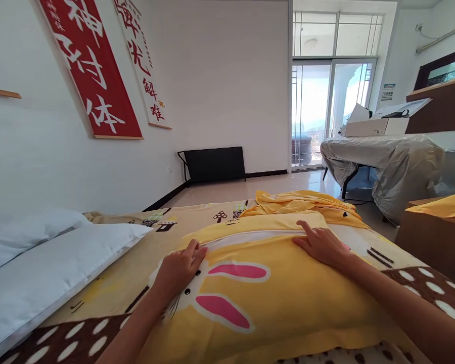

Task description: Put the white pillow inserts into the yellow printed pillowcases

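A yellow pillowcase (296,288) with a white rabbit face and pink ears lies in front of me, filled out by a pillow. Along its far side runs a long opening, where a strip of white pillow (246,237) shows. My left hand (180,265) is at the opening's left end, thumb and forefinger closed at the fabric edge beside the rabbit's face. At the right end rests my right hand (322,243), its forefinger stretched over the far flap and its thumb apart on the near edge. The other right fingers are partly hidden.
White pillows (79,258) lie at the left on a patterned blanket (197,218). Crumpled yellow cloth (307,201) is beyond the pillowcase. A plastic-covered table (394,151) holds an open box (375,126). A black folded panel (216,164) leans against the wall.
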`<move>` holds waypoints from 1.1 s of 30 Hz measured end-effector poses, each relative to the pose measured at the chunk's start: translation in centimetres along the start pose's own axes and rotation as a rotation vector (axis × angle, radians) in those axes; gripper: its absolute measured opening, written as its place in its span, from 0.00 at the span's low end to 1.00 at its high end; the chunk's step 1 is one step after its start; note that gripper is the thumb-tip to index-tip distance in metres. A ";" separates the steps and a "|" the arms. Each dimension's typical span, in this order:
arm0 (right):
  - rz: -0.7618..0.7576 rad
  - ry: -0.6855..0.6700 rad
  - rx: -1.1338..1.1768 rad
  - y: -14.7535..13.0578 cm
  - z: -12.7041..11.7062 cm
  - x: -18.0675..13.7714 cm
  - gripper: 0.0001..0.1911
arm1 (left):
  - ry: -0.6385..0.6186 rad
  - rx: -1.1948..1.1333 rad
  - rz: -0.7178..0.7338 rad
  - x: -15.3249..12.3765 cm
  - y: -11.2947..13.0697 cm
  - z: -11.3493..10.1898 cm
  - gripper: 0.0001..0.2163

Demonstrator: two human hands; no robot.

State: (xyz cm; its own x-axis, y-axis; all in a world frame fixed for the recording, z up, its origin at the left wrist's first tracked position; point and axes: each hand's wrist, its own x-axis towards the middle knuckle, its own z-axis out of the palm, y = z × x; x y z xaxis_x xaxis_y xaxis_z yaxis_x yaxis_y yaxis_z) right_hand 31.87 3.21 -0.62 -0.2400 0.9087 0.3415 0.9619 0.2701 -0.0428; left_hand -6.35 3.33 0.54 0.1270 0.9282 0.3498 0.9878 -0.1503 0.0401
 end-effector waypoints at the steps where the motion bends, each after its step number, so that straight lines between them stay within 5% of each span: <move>1: -0.031 -0.001 -0.055 0.0 -0.4 0.2 0.30 | -0.003 0.047 -0.023 0.0 -0.2 -0.4 0.21; 12: -0.133 -0.034 -0.332 -0.2 -3.4 2.6 0.42 | -0.120 0.139 0.018 1.8 0.5 -5.6 0.29; 18: -0.084 0.110 -0.380 0.2 -4.5 3.2 0.39 | 0.063 0.238 0.038 2.7 0.4 -6.5 0.29; 20: -0.075 0.234 -0.373 0.6 -4.5 3.6 0.37 | 0.171 0.278 0.041 3.4 0.1 -6.5 0.29; 25: -0.088 0.639 -0.342 1.8 -5.2 5.3 0.32 | 0.768 0.298 0.090 5.6 -0.6 -7.3 0.27; 28: -0.127 0.896 -0.325 2.4 -5.3 5.7 0.30 | 0.961 0.273 0.102 6.0 -1.3 -7.2 0.25; 33: -0.234 0.964 -0.266 3.2 -0.6 2.9 0.26 | 1.171 0.244 0.260 2.9 -2.1 -2.1 0.22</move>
State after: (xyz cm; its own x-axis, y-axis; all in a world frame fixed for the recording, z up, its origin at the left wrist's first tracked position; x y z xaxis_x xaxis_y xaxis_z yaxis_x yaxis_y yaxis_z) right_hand 34.30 6.51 0.77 -0.3312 0.1689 0.9283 0.9305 0.2219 0.2916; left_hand -8.27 5.61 3.46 0.2899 -0.0055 0.9570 0.9520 -0.1009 -0.2890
